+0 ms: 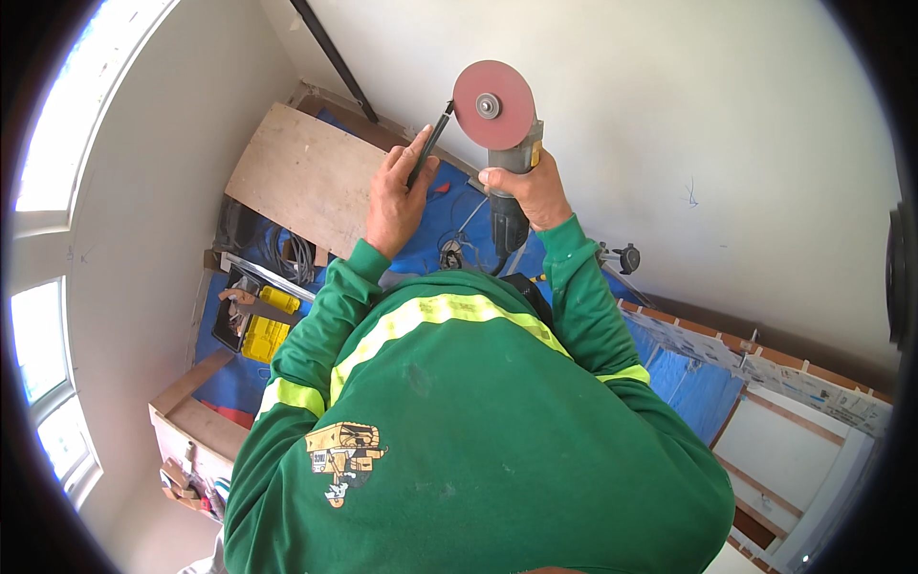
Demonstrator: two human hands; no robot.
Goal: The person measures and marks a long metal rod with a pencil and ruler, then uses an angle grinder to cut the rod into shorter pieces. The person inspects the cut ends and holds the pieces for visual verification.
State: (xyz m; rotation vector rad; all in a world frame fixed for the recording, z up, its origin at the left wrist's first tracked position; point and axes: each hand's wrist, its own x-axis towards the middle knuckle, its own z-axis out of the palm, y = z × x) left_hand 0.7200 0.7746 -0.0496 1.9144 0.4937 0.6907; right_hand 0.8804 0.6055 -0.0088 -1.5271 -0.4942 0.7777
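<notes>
My right hand (540, 194) is closed round the body of an angle grinder (510, 182), held up before the pale wall. Its round reddish disc (507, 81) faces me, with a metal nut at the centre; whether it spins I cannot tell. In my left hand (397, 206) is a slim dark pencil-like stick (430, 148), with a pale band near its black tip. That tip points up beside the disc's left edge, very close to it; I cannot tell if they touch. My left index finger lies along the stick.
Beyond my left hand a plywood board (311, 177) lies over blue sheeting (421, 249). Coiled dark cable (287, 253) and an open toolbox with yellow trays (266, 335) are to the left. At right stands a wooden-framed panel (794, 450). A dark pole (335, 57) leans at the back.
</notes>
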